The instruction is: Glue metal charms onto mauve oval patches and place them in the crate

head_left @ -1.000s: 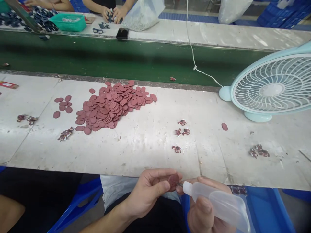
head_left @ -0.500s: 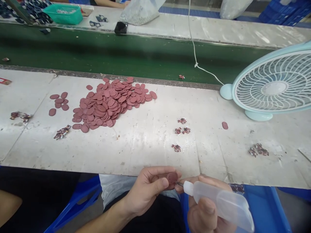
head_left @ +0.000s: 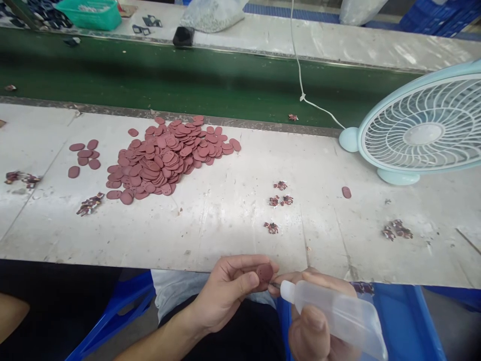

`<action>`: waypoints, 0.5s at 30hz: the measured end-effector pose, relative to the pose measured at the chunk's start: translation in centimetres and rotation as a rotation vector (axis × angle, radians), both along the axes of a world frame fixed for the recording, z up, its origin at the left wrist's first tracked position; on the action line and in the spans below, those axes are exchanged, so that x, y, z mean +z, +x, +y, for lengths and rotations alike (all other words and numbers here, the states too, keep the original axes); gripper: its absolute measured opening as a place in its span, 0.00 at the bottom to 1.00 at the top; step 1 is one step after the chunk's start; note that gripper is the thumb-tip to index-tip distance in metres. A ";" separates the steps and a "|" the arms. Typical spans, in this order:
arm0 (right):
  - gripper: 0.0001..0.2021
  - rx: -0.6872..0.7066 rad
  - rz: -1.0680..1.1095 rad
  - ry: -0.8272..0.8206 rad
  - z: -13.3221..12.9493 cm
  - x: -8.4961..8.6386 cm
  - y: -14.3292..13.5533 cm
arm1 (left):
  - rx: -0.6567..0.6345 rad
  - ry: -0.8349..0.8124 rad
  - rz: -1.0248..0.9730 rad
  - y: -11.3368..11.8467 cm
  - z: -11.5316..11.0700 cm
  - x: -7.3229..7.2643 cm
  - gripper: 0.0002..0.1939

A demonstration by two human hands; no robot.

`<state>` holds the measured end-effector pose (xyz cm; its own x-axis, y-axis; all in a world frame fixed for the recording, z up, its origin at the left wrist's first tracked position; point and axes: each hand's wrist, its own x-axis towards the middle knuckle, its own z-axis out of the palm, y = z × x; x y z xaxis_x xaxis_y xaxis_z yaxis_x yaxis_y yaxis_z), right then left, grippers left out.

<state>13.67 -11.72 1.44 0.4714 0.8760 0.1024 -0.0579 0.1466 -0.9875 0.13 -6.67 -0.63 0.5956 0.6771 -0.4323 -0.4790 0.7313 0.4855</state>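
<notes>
Between its thumb and fingers, my left hand (head_left: 229,288) pinches a reddish-brown oval disc (head_left: 265,272) that has small dark holes. My right hand (head_left: 313,321) is wrapped round a translucent squeeze bottle (head_left: 338,311), its thin tip pointing left, close to the disc's lower edge. Whether the tip touches the disc I cannot tell. On the white table (head_left: 225,215) beyond my hands lie several small brown-and-white figures (head_left: 271,228). A large pile of matching oval discs (head_left: 161,160) is further left, and one single disc (head_left: 346,192) lies to the right.
A pale blue fan (head_left: 424,133) stands at the right, its white cord (head_left: 298,65) running over the green belt (head_left: 225,85). A blue tray (head_left: 406,321) is beside my right hand. More figures (head_left: 397,229) lie at right. Another person's arm (head_left: 13,311) shows at lower left.
The bottle tip has drawn slightly down from the disc's face towards its lower edge. A small piece on the green belt has shifted right, and the whole view has moved slightly.
</notes>
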 end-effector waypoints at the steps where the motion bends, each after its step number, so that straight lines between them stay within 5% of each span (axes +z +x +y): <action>1: 0.12 -0.001 0.068 0.007 0.1 0.2 0.3 | 0.000 -0.001 0.002 0.0 0.0 0.0 0.14; 5: 0.13 0.060 0.732 -0.017 1.7 0.2 4.8 | 0.024 0.023 -0.011 -0.3 0.4 -0.1 0.13; 8: 0.17 0.125 1.574 0.048 4.0 -2.1 10.5 | 0.054 0.033 -0.025 -0.5 0.9 -0.2 0.12; 10: 0.15 0.307 2.088 0.063 5.4 -4.1 13.7 | 0.081 0.033 -0.015 -0.8 1.4 -0.4 0.12; 13: 0.15 0.354 2.207 0.166 6.2 -5.4 15.4 | 0.129 0.032 0.035 -1.5 2.3 -0.8 0.13; 15: 0.14 0.387 2.154 0.230 5.7 -4.5 14.2 | 0.156 0.022 0.071 -2.0 2.9 -1.1 0.14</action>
<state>27.90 -5.98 -3.08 -0.1673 0.9807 -0.1008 -0.7738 -0.0673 0.6298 -1.90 -3.76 -1.72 0.4509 0.7688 -0.4535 -0.5501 0.6394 0.5372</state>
